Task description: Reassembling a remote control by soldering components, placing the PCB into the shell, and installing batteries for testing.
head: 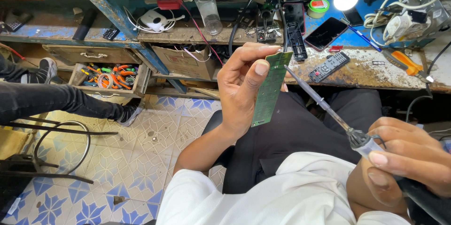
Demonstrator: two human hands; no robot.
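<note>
Left hand (242, 89) pinches thin green circuit board (271, 89) by its edges; looks light, stiff, fragile. Right hand (408, 159) grips soldering iron (329, 112), tip touching board's upper edge.

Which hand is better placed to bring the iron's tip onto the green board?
Right. The right hand already grips the soldering iron, its tip at the circuit board's top edge. The left hand is occupied holding that board upright.

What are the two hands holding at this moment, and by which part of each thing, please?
The left hand pinches the green circuit board by its long edges near the top. The right hand grips the soldering iron by its handle.
</note>
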